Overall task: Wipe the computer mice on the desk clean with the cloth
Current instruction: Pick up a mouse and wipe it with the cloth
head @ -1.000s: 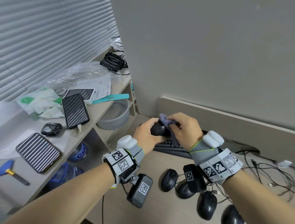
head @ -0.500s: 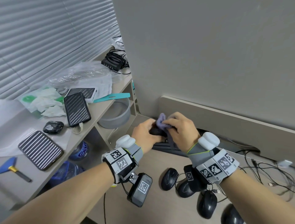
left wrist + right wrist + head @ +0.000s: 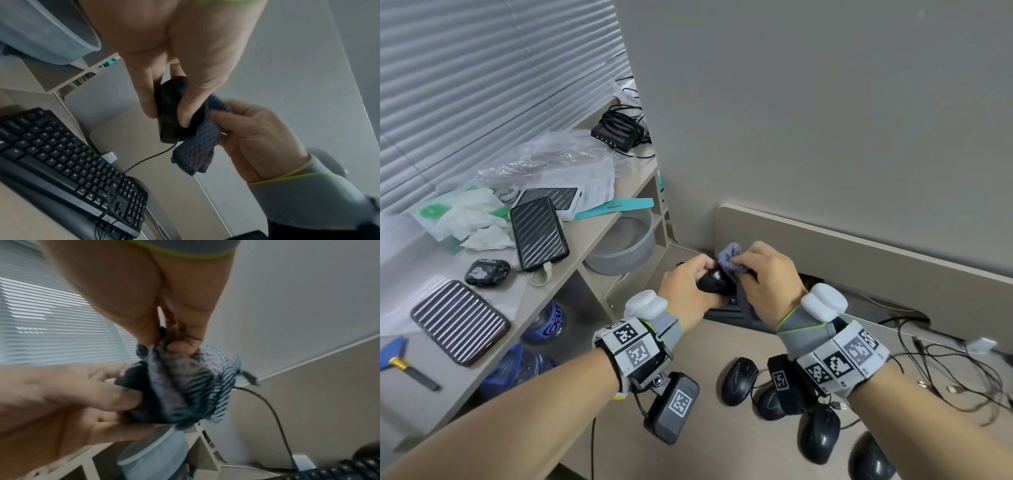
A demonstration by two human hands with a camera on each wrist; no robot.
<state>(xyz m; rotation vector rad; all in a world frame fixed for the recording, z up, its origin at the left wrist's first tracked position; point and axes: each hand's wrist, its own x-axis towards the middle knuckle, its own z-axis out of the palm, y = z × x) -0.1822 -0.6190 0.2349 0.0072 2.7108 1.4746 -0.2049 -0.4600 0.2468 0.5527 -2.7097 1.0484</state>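
My left hand (image 3: 688, 284) grips a black wired mouse (image 3: 714, 282) in the air above the keyboard; the left wrist view shows thumb and fingers clamped on the sides of the mouse (image 3: 170, 112). My right hand (image 3: 763, 274) pinches a bunched grey-blue cloth (image 3: 729, 257) and presses it against the mouse's top. In the right wrist view the cloth (image 3: 185, 382) covers most of the mouse (image 3: 135, 374). Several other black mice lie on the desk near me, among them one mouse (image 3: 738, 380) and another mouse (image 3: 820, 433).
A black keyboard (image 3: 61, 159) lies under my hands. A grey bowl (image 3: 626, 245) sits on a shelf to the left. The side table (image 3: 585, 246) holds phones, plastic bags and a cable bundle. Loose cables (image 3: 945, 373) trail at the right. A low partition (image 3: 859, 253) backs the desk.
Both hands stayed together above the keyboard and shifted slightly away from me. The right hand has rubbed the cloth over the mouse, which the left hand keeps gripping.
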